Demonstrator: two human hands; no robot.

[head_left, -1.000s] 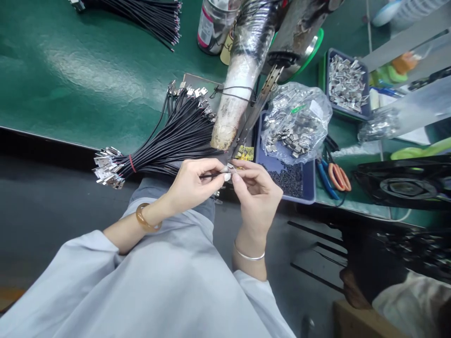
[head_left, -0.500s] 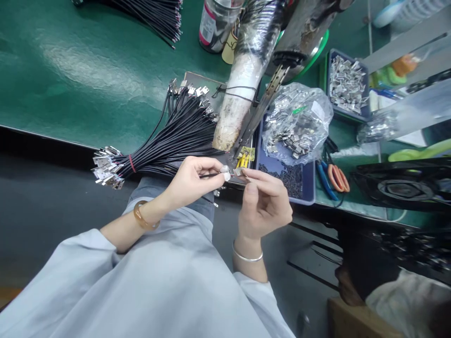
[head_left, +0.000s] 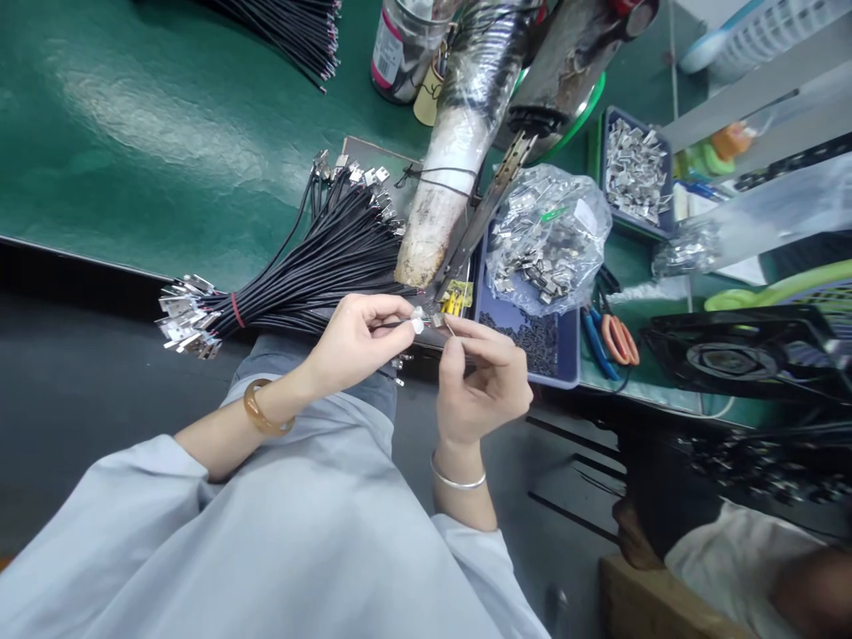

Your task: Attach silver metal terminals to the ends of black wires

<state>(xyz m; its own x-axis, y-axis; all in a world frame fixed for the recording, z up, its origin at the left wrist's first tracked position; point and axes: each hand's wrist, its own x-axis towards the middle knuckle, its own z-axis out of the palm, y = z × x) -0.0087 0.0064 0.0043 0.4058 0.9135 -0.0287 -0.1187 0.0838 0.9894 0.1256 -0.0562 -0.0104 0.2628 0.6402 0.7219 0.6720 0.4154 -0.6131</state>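
Note:
My left hand (head_left: 359, 344) is closed in a pinch, with white covers on its fingertips, around the end of a black cable (head_left: 394, 323). Facing it, my right hand (head_left: 483, 377) pinches a small metal connector shell (head_left: 437, 320) between thumb and forefinger; a thin sliver shows by the thumb. Cable end and shell are close together, and I cannot tell whether they touch. Just behind my left hand lies a bundle of black cables (head_left: 319, 262) with metal connectors at its ends, tied by a red band (head_left: 238, 310).
A film-wrapped tube (head_left: 447, 164) and a perforated metal bar (head_left: 489, 213) slant down close above my hands. To the right are a blue tray (head_left: 567, 355), a bag of metal shells (head_left: 549, 235), pliers (head_left: 619, 341) and a black fan (head_left: 738, 355). Another person (head_left: 719, 550) sits at lower right.
The view has shifted slightly, so most things sit further left. My right thumb has come closer to its forefinger. Both hands keep their pinch.

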